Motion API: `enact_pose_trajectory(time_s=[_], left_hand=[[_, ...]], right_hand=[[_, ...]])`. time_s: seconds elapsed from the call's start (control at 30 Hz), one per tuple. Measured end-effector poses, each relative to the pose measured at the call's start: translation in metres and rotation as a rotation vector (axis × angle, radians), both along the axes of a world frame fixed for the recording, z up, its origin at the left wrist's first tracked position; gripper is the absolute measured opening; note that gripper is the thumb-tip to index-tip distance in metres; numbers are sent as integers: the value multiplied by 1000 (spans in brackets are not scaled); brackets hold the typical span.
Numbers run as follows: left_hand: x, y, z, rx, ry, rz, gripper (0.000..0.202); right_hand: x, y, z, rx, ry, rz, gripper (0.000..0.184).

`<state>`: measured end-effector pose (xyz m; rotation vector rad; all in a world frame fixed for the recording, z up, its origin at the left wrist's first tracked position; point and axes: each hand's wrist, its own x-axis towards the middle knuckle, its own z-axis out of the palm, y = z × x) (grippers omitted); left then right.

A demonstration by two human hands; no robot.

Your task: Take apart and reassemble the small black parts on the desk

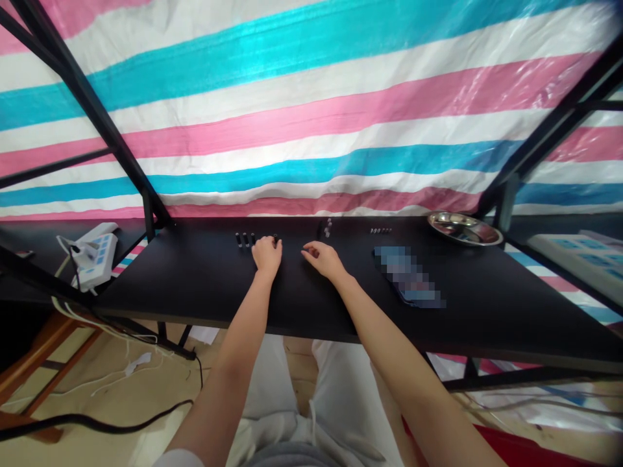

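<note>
Head view: small black cylinders (244, 240) are stood upright in a row on the bench (195, 279), just beside the left hand (267, 254). It and the right hand (324, 259) are curled; any grasp cannot be told.

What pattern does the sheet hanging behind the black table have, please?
The sheet has broad stripes of pink, turquoise and white, seen best in the head view.
</note>
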<state>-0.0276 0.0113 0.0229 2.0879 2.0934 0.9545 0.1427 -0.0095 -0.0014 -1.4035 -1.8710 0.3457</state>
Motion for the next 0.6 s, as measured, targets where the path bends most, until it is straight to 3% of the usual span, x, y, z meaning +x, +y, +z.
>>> enact_pose_trajectory(time_s=[0.13, 0.27, 0.6], left_hand=[[-16, 6, 3, -150, 41, 167, 22], [-21, 10, 0, -270, -41, 210, 23], [-28, 16, -3, -271, -73, 247, 22]], right_hand=[[0, -2, 3, -15, -29, -4, 20], [0, -2, 4, -37, -30, 15, 19], [1, -3, 4, -67, -14, 0, 19]])
